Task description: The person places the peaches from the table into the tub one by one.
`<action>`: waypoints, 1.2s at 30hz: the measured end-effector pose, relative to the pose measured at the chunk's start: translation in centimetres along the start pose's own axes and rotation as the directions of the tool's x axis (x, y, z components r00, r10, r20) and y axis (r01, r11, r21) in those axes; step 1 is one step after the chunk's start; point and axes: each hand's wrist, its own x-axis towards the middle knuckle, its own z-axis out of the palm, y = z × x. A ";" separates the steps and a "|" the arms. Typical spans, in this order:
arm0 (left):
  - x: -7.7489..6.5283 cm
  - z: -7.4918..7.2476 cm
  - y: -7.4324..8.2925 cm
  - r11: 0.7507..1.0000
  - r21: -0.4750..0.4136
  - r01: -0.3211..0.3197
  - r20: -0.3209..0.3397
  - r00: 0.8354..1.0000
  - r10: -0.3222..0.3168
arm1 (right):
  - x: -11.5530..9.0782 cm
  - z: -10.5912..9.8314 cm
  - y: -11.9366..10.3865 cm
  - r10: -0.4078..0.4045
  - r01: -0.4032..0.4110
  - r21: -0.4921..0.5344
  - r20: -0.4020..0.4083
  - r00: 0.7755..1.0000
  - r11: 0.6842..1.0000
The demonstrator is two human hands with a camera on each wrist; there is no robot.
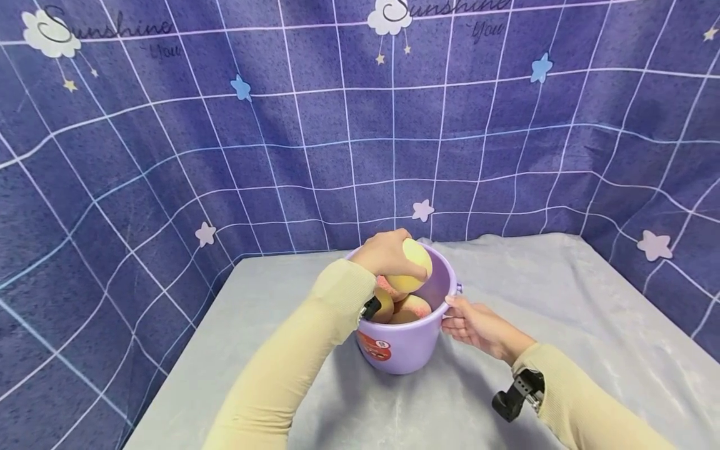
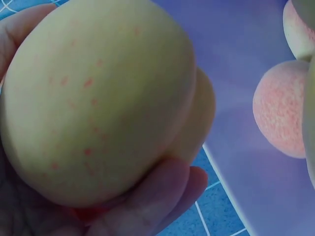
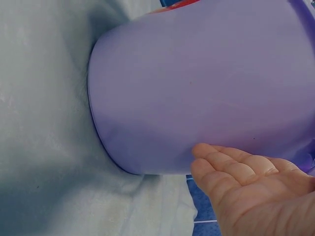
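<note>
A pale yellow peach [image 1: 417, 255] with small red specks is in my left hand [image 1: 387, 251], held over the mouth of a lilac bucket [image 1: 400, 350]. In the left wrist view the fingers curl round this peach [image 2: 98, 98], and a second rounded bulge shows behind its edge. Inside the bucket lie several peaches with pink blush, one of them a pink-speckled peach [image 1: 413, 307]. My right hand [image 1: 478, 326] holds the bucket at its right side, thumb at the rim. In the right wrist view its fingers [image 3: 221, 164] lie along the outer wall.
The bucket stands on a table with a pale grey cloth [image 1: 292, 300]. A blue curtain [image 1: 315, 156] with a white grid and stars hangs behind and at the sides. A red label [image 1: 375, 347] is on the bucket's front. Black camera mounts sit on both wrists.
</note>
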 end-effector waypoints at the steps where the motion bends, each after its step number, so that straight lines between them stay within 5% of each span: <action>1: 0.1 0.0 0.0 1.000 -0.001 -0.001 0.000 1.000 0.001 | 0.0 0.0 0.0 0.002 -0.002 -0.002 -0.003 1.000 1.000; 17: 0.7 0.4 -0.4 0.999 0.008 0.052 0.044 0.998 -0.052 | -0.1 0.1 -0.1 -0.003 0.003 -0.005 -0.005 1.000 1.000; 30: 1.1 1.1 -0.1 0.978 -0.116 0.173 0.151 0.976 -0.155 | -0.1 0.1 0.0 -0.006 0.006 -0.002 0.003 1.000 1.000; 36: 1.0 1.1 0.2 0.981 -0.099 0.168 0.161 0.975 -0.150 | 0.0 0.1 0.0 -0.007 0.007 -0.009 0.004 1.000 1.000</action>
